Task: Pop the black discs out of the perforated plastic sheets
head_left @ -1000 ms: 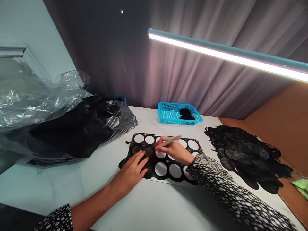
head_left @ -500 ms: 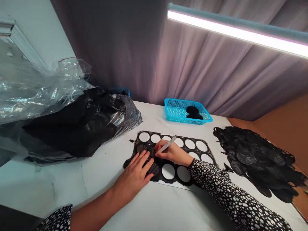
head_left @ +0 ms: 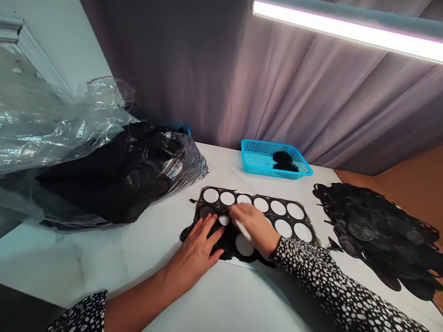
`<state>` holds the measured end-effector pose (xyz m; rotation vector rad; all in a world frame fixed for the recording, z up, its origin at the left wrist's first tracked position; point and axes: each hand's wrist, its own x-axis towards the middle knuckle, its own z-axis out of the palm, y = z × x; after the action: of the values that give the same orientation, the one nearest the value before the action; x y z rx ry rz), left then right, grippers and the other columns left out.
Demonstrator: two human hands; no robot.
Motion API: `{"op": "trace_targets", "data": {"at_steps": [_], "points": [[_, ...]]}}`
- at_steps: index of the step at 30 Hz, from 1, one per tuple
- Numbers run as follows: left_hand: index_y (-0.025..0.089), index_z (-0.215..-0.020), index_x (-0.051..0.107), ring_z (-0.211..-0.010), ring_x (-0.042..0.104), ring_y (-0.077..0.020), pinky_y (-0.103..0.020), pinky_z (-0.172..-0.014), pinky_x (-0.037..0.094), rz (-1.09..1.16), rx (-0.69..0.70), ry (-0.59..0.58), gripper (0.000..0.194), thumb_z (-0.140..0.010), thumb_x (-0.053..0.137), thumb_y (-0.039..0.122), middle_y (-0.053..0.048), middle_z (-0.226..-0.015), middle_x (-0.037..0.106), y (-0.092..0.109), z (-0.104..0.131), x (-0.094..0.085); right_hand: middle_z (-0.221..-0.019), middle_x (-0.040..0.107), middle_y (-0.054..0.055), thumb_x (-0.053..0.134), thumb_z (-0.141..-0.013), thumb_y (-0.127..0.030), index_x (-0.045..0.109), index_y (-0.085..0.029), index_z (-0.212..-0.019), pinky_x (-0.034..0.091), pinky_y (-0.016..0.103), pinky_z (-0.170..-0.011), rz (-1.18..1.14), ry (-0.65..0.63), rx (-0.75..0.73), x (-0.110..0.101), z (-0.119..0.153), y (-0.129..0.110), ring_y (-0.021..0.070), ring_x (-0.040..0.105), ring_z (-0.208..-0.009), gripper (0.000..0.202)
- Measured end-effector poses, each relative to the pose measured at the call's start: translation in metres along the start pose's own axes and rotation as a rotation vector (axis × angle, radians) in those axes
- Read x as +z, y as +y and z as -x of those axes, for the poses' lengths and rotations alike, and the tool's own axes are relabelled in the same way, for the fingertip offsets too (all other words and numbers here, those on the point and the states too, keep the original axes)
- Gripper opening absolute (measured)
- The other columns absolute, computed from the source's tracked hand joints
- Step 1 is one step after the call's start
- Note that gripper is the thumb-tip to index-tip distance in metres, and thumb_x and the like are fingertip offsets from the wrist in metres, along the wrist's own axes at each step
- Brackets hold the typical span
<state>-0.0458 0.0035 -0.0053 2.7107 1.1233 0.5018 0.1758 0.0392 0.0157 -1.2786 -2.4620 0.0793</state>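
Observation:
A thin black sheet point(head_left: 286, 207) with rows of round openings lies on the white table, and white shows through most openings. My left hand point(head_left: 200, 242) rests flat on its left part with fingers spread. My right hand point(head_left: 252, 227) is over the middle of the sheet, fingers closed round a pale, pen-like tool point(head_left: 243, 230); motion blurs the hand and hides the tool's tip. Between the hands, one opening point(head_left: 224, 220) shows white. A dark disc point(head_left: 206, 212) fills the opening above my left fingertips.
A blue basket point(head_left: 277, 174) holding black round pieces stands behind the sheet. To the right lies a heap of black pieces point(head_left: 377, 235). A clear plastic bag point(head_left: 86, 124) with black material point(head_left: 114, 180) covers the left side. A bright lamp point(head_left: 346, 30) hangs above.
My right hand has turned and lifted slightly, and the tool now slants the other way. The opening beside my left fingertips changed from dark to white. The view has shifted slightly.

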Motion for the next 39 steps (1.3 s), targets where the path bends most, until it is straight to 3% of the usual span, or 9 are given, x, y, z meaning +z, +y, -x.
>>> {"op": "trace_targets", "data": {"at_steps": [3, 6, 9, 12, 15, 28, 34, 39], "points": [[0.022, -0.137, 0.051, -0.138, 0.042, -0.0320, -0.052, -0.111, 0.041, 0.018, -0.013, 0.016, 0.042, -0.095, 0.056, 0.028, -0.013, -0.148, 0.044, 0.002, 0.000, 0.000, -0.079, 0.064, 0.008, 0.045, -0.091, -0.013, 0.053, -0.020, -0.084, 0.036, 0.029, -0.066, 0.026, 0.207, 0.316, -0.014, -0.018, 0.039, 0.0215, 0.056, -0.073, 0.013], [0.025, -0.139, 0.048, -0.137, 0.044, -0.0308, -0.050, -0.110, 0.042, 0.007, -0.012, 0.031, 0.043, -0.097, 0.054, 0.030, -0.011, -0.150, 0.041, 0.001, 0.003, -0.003, -0.073, 0.064, 0.006, 0.048, -0.091, -0.019, 0.052, -0.021, -0.078, 0.034, 0.028, -0.063, -0.074, 0.289, 0.423, -0.025, -0.034, 0.055, 0.0204, 0.057, -0.068, 0.014], [0.024, -0.141, 0.047, -0.133, 0.049, -0.0300, -0.049, -0.110, 0.044, -0.050, -0.040, 0.086, 0.046, -0.097, 0.054, 0.036, -0.011, -0.149, 0.044, -0.006, 0.009, -0.008, -0.081, 0.069, 0.005, 0.052, -0.090, -0.023, 0.052, -0.021, -0.076, 0.038, 0.027, -0.066, -0.343, 0.212, 0.309, -0.020, -0.043, 0.033, 0.0188, 0.060, -0.073, 0.014], [0.017, -0.132, 0.055, -0.126, 0.055, -0.0308, -0.048, -0.107, 0.047, -0.114, -0.063, 0.141, 0.040, -0.098, 0.051, 0.038, -0.014, -0.135, 0.057, -0.013, 0.018, -0.010, -0.086, 0.071, 0.003, 0.054, -0.088, -0.020, 0.054, -0.021, -0.076, 0.042, 0.026, -0.067, -0.582, 0.044, 0.182, -0.004, -0.045, -0.003, 0.0162, 0.061, -0.074, 0.012], [0.014, -0.126, 0.059, -0.124, 0.057, -0.0308, -0.047, -0.104, 0.049, -0.158, -0.057, 0.144, 0.037, -0.100, 0.046, 0.037, -0.016, -0.128, 0.062, -0.017, 0.025, -0.009, -0.083, 0.069, 0.002, 0.054, -0.087, -0.017, 0.057, -0.020, -0.078, 0.042, 0.026, -0.064, -0.724, -0.097, 0.110, 0.010, -0.045, -0.022, 0.0146, 0.058, -0.070, 0.010], [0.010, -0.128, 0.056, -0.129, 0.053, -0.0313, -0.050, -0.107, 0.046, -0.176, -0.013, 0.152, 0.037, -0.098, 0.050, 0.031, -0.018, -0.131, 0.061, -0.019, 0.028, -0.007, -0.083, 0.061, 0.002, 0.063, -0.085, -0.016, 0.059, -0.019, -0.077, 0.043, 0.028, -0.068, -0.770, -0.145, 0.052, 0.021, -0.048, -0.019, 0.0149, 0.055, -0.074, 0.009], [0.012, -0.125, 0.057, -0.123, 0.059, -0.0259, -0.045, -0.108, 0.046, -0.182, 0.057, 0.198, 0.030, -0.099, 0.046, 0.020, -0.013, -0.125, 0.065, -0.015, 0.026, -0.008, -0.084, 0.061, 0.001, 0.064, -0.085, -0.014, 0.059, -0.018, -0.077, 0.043, 0.027, -0.068, -0.804, -0.167, 0.065, 0.019, -0.049, -0.016, 0.0143, 0.055, -0.075, 0.010], [0.011, -0.122, 0.059, -0.119, 0.061, -0.0267, -0.044, -0.107, 0.048, -0.190, 0.063, 0.208, 0.029, -0.098, 0.046, 0.019, -0.014, -0.121, 0.066, -0.014, 0.024, -0.009, -0.083, 0.058, 0.002, 0.061, -0.089, -0.013, 0.056, -0.018, -0.079, 0.042, 0.026, -0.067, -0.629, -0.093, -0.021, 0.024, -0.045, -0.023, 0.0145, 0.053, -0.076, 0.011]]}}
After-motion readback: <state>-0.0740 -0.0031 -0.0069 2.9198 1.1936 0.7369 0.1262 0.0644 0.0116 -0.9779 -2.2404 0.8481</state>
